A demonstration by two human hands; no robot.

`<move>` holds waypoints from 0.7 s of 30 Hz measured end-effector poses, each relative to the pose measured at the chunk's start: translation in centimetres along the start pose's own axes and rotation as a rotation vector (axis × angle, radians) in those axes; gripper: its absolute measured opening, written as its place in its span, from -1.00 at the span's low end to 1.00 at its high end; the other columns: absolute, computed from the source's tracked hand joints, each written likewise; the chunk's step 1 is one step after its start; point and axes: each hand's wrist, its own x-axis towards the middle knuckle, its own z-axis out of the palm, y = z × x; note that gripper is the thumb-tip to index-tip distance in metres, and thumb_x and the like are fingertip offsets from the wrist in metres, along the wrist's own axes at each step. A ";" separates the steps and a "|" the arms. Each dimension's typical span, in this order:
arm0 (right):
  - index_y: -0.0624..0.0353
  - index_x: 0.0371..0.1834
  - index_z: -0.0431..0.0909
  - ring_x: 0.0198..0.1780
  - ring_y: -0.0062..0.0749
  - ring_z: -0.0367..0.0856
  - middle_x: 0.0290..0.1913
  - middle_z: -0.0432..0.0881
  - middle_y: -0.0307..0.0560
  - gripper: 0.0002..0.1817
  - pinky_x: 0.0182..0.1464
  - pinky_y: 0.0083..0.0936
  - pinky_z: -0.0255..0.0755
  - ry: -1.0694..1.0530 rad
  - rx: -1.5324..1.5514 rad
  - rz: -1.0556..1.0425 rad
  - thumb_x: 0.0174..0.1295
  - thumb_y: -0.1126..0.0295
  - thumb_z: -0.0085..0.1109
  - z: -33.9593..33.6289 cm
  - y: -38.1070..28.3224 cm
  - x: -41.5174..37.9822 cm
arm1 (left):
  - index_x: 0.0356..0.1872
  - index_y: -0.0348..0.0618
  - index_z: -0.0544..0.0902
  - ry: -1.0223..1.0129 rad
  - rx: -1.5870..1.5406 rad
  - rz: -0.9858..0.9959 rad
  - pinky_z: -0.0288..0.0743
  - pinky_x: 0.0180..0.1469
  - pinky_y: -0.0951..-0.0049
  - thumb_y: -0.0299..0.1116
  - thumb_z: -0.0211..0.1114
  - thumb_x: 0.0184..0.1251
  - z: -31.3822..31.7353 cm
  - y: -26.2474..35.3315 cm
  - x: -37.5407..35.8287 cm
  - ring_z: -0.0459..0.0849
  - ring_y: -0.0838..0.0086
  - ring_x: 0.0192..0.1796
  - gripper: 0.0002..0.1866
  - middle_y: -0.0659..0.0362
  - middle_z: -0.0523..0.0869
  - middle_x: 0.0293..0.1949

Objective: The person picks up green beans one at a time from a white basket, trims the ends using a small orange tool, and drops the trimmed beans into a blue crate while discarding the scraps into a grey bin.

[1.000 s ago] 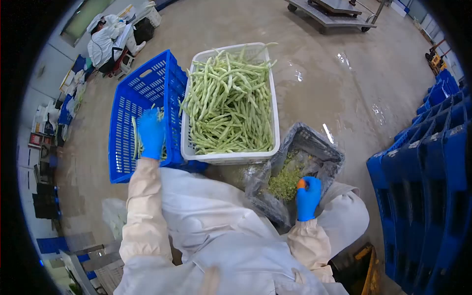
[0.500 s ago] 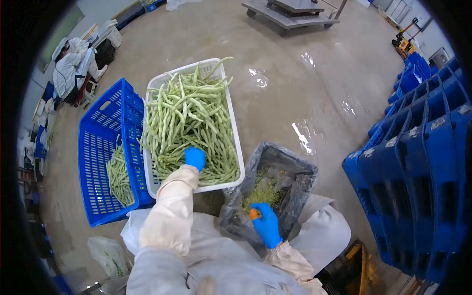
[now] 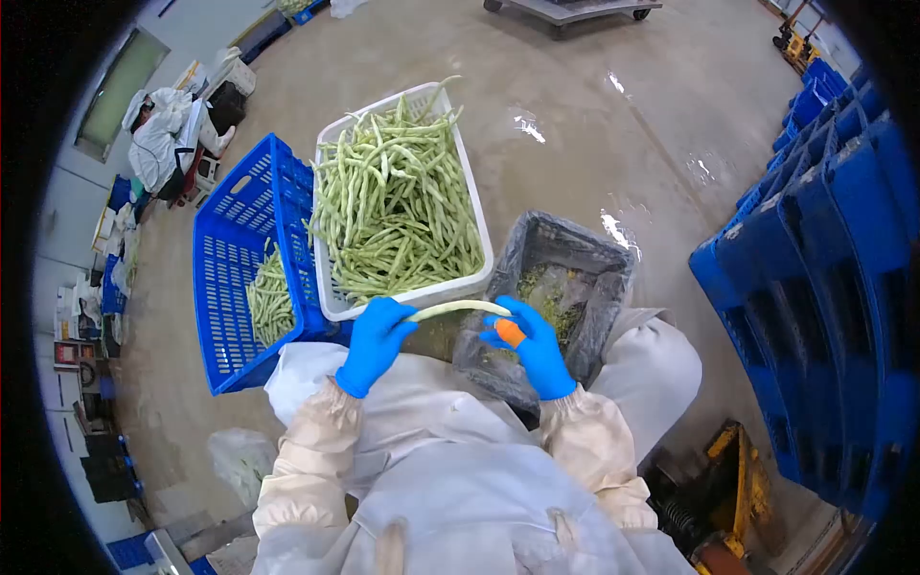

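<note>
My left hand, in a blue glove, pinches one end of a single green bean. The other end is between the fingers of my right hand, also blue-gloved, with an orange cover on one finger. The bean spans the gap just below the near edge of a white crate heaped with green beans. Below and right of that crate, a black-lined bin holds small green scraps. Left of it, a blue crate contains more beans.
Stacked blue pallets stand at the right. A wheeled cart is at the top. Another person sits at the upper left. A plastic bag lies lower left, and yellow machinery stands lower right.
My left hand has come out of the bean pile toward my lap and now holds a bean. My right hand has moved up from over the bin to the bean's other end. The view has shifted.
</note>
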 end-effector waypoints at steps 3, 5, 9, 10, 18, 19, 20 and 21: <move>0.29 0.13 0.37 -0.13 -0.37 0.59 -0.05 0.54 0.06 -0.64 -0.05 -0.43 0.50 -0.096 -0.050 -0.013 0.27 0.45 0.02 -0.7 0.0 -0.7 | -0.26 -0.23 0.60 -0.004 -0.038 0.013 0.41 -0.24 0.31 -0.43 0.33 -0.01 1.1 1.1 -1.7 0.53 0.19 -0.29 -0.76 0.05 0.56 -0.41; 0.30 0.11 0.38 -0.13 -0.37 0.59 -0.06 0.55 0.05 -0.66 -0.05 -0.44 0.50 -0.165 -0.095 -0.057 0.28 0.46 0.01 -0.3 0.8 -0.9 | -0.26 -0.21 0.60 -0.130 -0.389 -0.175 0.42 -0.24 0.29 -0.42 0.31 0.03 2.0 3.8 -1.7 0.54 0.17 -0.28 -0.78 0.05 0.57 -0.41; 0.34 0.06 0.40 -0.10 -0.38 0.59 -0.12 0.59 0.00 -0.70 -0.04 -0.46 0.50 -0.263 -0.131 -0.121 0.30 0.47 -0.04 0.6 0.3 -1.6 | -0.19 -0.22 0.59 -0.112 -0.346 -0.014 0.44 -0.23 0.32 -0.48 0.29 0.06 3.7 5.2 -1.8 0.57 0.20 -0.28 -0.75 0.05 0.60 -0.34; 0.34 0.06 0.40 -0.10 -0.38 0.59 -0.12 0.59 0.00 -0.70 -0.04 -0.46 0.50 -0.263 -0.131 -0.125 0.30 0.47 -0.04 0.3 0.3 -1.6 | -0.19 -0.20 0.59 -0.077 -0.178 0.061 0.43 -0.23 0.30 -0.48 0.27 0.07 3.5 5.0 -1.6 0.55 0.19 -0.27 -0.77 0.06 0.59 -0.35; 0.37 -0.14 0.47 -0.25 -0.46 0.61 -0.30 0.60 -0.07 -0.79 -0.15 -0.53 0.52 -0.313 -0.132 0.008 0.32 0.42 -0.03 -0.1 0.0 -2.0 | -0.24 -0.07 0.59 -0.046 0.277 0.239 0.37 -0.30 0.26 -0.46 0.24 0.04 2.2 5.5 -0.8 0.49 0.21 -0.31 -0.80 0.14 0.51 -0.42; 0.37 -0.14 0.47 -0.25 -0.46 0.61 -0.30 0.60 -0.07 -0.79 -0.15 -0.53 0.52 -0.312 -0.130 0.006 0.32 0.42 -0.03 -0.2 0.0 -1.9 | -0.24 -0.06 0.60 -0.040 0.326 0.274 0.36 -0.31 0.26 -0.47 0.24 0.04 2.3 5.5 -0.8 0.48 0.22 -0.32 -0.79 0.14 0.51 -0.43; 0.36 -0.16 0.48 -0.28 -0.45 0.60 -0.33 0.60 -0.07 -0.80 -0.19 -0.53 0.52 -0.297 -0.160 -0.001 0.30 0.43 -0.02 -0.2 -0.1 -1.9 | -0.24 -0.06 0.60 -0.034 0.375 0.310 0.35 -0.32 0.27 -0.48 0.23 0.03 2.4 5.5 -0.8 0.48 0.23 -0.33 -0.78 0.15 0.50 -0.43; 0.36 -0.18 0.50 -0.32 -0.44 0.60 -0.35 0.60 -0.06 -0.81 -0.23 -0.53 0.52 -0.282 -0.189 -0.007 0.29 0.44 0.00 -0.3 -0.2 -1.9 | -0.24 -0.06 0.60 -0.034 0.375 0.311 0.35 -0.32 0.27 -0.48 0.23 0.03 2.6 5.6 -0.8 0.48 0.23 -0.33 -0.78 0.15 0.50 -0.43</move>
